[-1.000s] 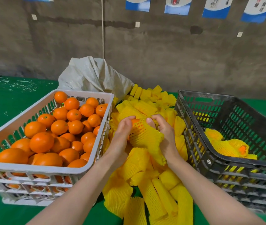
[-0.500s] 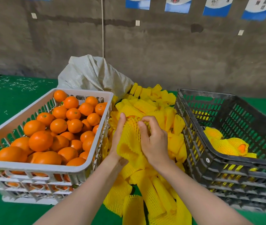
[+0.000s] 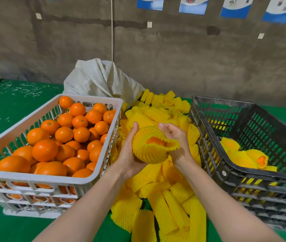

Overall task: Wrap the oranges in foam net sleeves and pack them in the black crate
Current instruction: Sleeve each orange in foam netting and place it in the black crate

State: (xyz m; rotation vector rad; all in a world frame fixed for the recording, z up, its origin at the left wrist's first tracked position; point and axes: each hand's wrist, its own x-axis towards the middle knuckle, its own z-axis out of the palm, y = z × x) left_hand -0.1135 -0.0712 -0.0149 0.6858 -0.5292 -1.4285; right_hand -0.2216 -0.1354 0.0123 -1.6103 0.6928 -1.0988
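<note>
An orange [image 3: 155, 141] sits inside a yellow foam net sleeve [image 3: 147, 152], showing only through the sleeve's open end. My left hand [image 3: 130, 154] cups the wrapped orange from below and from the left, thumb up along its side. My right hand [image 3: 177, 142] holds the sleeve's right side, fingers curled behind it. All this hangs above a pile of loose yellow sleeves [image 3: 163, 203] on the green table. The black crate [image 3: 229, 165] stands to the right with a few wrapped oranges [image 3: 243, 154] inside. A white crate [image 3: 39, 178] full of bare oranges [image 3: 63, 135] stands to the left.
A grey woven sack [image 3: 102, 81] lies behind the white crate, against a dark wall. The green table cloth [image 3: 7, 105] stretches to the left, strewn with white shreds. More yellow sleeves [image 3: 164, 102] are heaped between the two crates at the back.
The sleeve has been pulled down over the orange, which now sits fully inside it. My right hand moved from on top of the sleeve to its right side; my left now cups it from beneath.
</note>
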